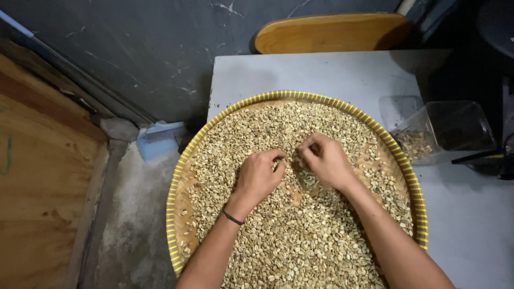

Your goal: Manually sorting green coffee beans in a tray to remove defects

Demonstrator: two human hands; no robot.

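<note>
We see a pale grey desk (342,72) carrying a wide round woven tray (188,155) with a yellow rim, covered by a layer of pale green beans (300,241). At the far right of the tray a clear plastic container (444,131) lies tilted with some beans inside. Near the tray's middle, our left hand (258,175) and right hand (325,159) rest on the beans, each grip curled together, pinching at beans between them.

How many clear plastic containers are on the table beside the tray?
1: a clear plastic container lies tipped on the white table, right of the woven tray, beans inside. Others may sit beyond the frame.
</note>
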